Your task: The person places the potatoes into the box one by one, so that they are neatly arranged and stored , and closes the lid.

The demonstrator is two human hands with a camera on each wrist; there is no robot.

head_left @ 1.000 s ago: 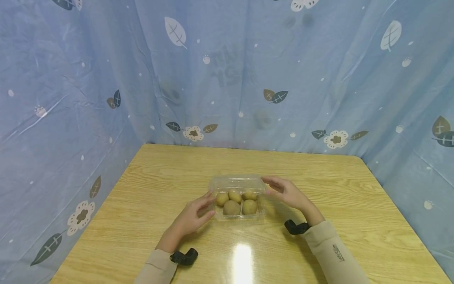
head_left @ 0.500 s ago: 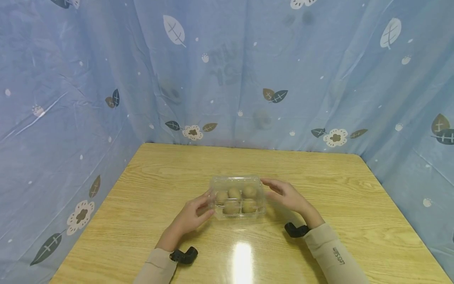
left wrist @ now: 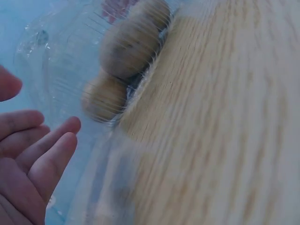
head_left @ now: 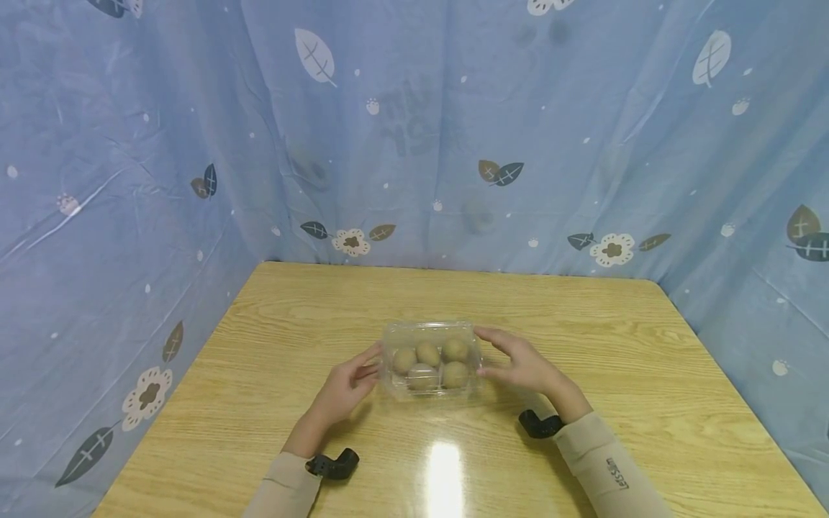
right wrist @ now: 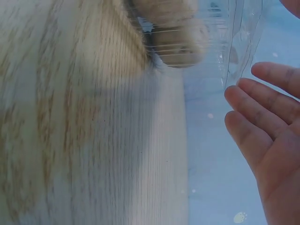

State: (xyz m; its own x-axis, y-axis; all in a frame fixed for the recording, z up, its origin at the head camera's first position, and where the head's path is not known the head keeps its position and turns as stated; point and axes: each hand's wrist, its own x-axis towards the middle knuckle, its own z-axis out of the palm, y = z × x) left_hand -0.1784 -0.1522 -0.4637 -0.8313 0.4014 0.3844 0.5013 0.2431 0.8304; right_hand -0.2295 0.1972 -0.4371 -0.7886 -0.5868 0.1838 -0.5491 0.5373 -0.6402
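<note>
A clear plastic clamshell box [head_left: 430,332] sits on the table with its lid lowered. Through the plastic show several round brown fruits [head_left: 455,350] that look like kiwis. My left hand [head_left: 343,390] is at the box's left side, its fingers extended and holding nothing; in the left wrist view a small gap shows between its fingertips [left wrist: 71,125] and the plastic. On the other side, my right hand [head_left: 523,365] has extended fingers right at the box's right edge, with the thumb lower, near the front corner. Straight fingers [right wrist: 253,110] overlap the box's edge in the right wrist view.
The wooden table [head_left: 311,302] surrounds the box, with a bright light reflection [head_left: 443,475] on its near part. A blue curtain [head_left: 414,144] with leaves and flowers hangs behind and along both sides. Each wrist wears a black camera mount [head_left: 333,466].
The raised lid has come down over the fruits. My left hand has drawn back slightly to the left, while the right hand's thumb has moved a little down along the box's edge.
</note>
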